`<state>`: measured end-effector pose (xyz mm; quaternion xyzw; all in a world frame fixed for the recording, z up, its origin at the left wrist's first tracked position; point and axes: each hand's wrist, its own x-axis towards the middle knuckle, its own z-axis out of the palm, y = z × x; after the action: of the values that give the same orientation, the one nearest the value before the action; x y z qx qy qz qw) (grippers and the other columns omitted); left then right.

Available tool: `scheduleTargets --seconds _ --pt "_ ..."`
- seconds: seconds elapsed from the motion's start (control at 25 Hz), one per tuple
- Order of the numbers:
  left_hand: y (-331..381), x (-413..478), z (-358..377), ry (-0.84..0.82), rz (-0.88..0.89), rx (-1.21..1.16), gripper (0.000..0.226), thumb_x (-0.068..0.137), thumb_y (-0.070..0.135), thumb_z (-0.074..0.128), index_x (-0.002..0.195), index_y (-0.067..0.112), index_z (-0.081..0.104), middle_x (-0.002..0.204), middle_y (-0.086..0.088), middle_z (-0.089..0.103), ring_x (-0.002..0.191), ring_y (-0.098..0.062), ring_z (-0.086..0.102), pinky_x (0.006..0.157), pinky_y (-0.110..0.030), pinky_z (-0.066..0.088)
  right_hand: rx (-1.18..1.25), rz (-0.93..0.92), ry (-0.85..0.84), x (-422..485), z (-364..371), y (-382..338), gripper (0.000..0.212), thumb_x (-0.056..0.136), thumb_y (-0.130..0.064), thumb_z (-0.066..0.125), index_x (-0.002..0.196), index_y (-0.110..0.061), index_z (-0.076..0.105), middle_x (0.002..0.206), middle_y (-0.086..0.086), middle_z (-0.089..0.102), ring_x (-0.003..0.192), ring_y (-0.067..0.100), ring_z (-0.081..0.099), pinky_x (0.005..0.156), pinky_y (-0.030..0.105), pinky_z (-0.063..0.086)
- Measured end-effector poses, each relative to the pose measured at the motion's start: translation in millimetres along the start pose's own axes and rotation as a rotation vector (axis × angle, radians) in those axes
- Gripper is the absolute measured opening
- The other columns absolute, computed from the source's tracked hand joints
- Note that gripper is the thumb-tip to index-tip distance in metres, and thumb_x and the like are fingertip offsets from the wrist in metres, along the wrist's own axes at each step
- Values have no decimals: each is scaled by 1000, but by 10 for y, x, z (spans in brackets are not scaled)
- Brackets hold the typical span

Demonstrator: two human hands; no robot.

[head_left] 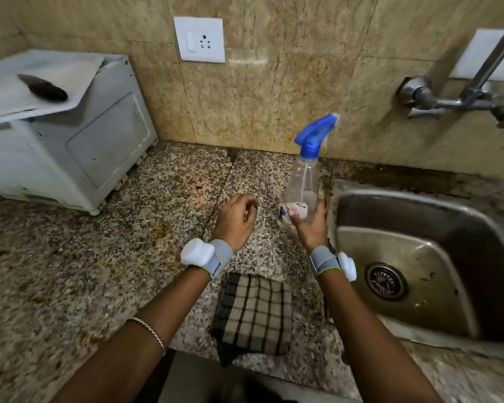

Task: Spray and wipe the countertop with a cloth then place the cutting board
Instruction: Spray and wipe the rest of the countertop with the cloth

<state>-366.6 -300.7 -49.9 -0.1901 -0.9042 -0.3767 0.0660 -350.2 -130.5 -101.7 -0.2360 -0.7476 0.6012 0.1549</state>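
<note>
A spray bottle (301,184) is gripped low on its clear body by the right hand (310,228), the fingers (321,210) curled round it; it is held upright just left of the sink (419,205). The left hand (234,219) is held over the speckled worktop (99,271), its fingers loosely curled with nothing in them. A checked cloth (253,312) is laid at the worktop's front edge, between the forearms. A white board (26,91) is seen on top of the appliance (85,158) at the left.
</note>
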Motion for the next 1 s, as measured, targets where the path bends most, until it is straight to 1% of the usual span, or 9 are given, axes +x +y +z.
scheduleTargets --seconds 0.16,0.32,0.4,0.48,0.64,0.72,0.8,0.92,1.0 --pt "-23 -655 368 -331 186 92 33 92 23 40 111 7 61 118 -12 52 99 -30 56 87 -37 47 -340 46 102 -501 -42 291 55 90 -21 58 133 4 35 137 26 40 127 38 38 104 40 31" --pt "-159 -1271 633 -620 173 293 64 87 51 26 139 16 39 146 -11 34 131 -30 36 110 -40 27 -452 -39 -48 -717 42 331 46 93 -21 52 132 0 39 137 21 41 128 36 36 105 37 29" --pt "-293 -1388 665 -574 239 429 66 86 54 30 142 18 36 146 -10 38 134 -29 37 112 -41 21 -462 -104 -101 -705 125 308 44 93 -21 53 131 -1 42 135 19 44 127 34 37 104 37 30" --pt "-381 -1409 650 -504 254 495 62 87 51 32 139 19 41 142 -10 46 130 -28 45 110 -40 27 -457 -113 -152 -694 203 286 42 94 -21 52 130 -2 43 135 19 44 127 34 38 104 37 32" --pt "-736 -1157 282 -424 12 582 59 95 49 19 148 24 19 157 -9 14 144 -25 18 116 -44 13 -449 -153 -254 -711 440 235 41 93 -19 53 130 -3 43 134 19 44 126 33 39 102 36 32" --pt "-957 -1114 41 -365 -131 654 61 93 50 10 149 26 11 157 -9 12 144 -25 16 116 -42 12 -502 -196 -293 -730 561 227 43 94 -19 52 132 -2 42 136 19 43 129 33 37 103 35 30" --pt "-1033 -1301 -92 -286 -268 681 67 89 51 5 149 25 15 155 -10 22 143 -28 20 115 -45 17 -566 -265 -333 -788 714 219 45 95 -20 50 134 -1 40 138 19 41 130 34 35 105 35 28" --pt "-937 -1714 -41 -278 -338 692 63 88 51 21 142 23 39 145 -10 43 135 -35 37 106 -56 31 -696 -444 -395 -874 1004 192 50 95 -25 48 138 -2 37 143 21 36 134 35 30 112 40 24" --pt "-999 -1581 -106 -304 -381 716 65 87 55 19 144 27 33 151 -9 34 140 -37 27 109 -59 23 -832 -475 -443 -893 1191 179 57 97 -35 41 145 -8 27 153 15 23 141 31 17 116 41 11"
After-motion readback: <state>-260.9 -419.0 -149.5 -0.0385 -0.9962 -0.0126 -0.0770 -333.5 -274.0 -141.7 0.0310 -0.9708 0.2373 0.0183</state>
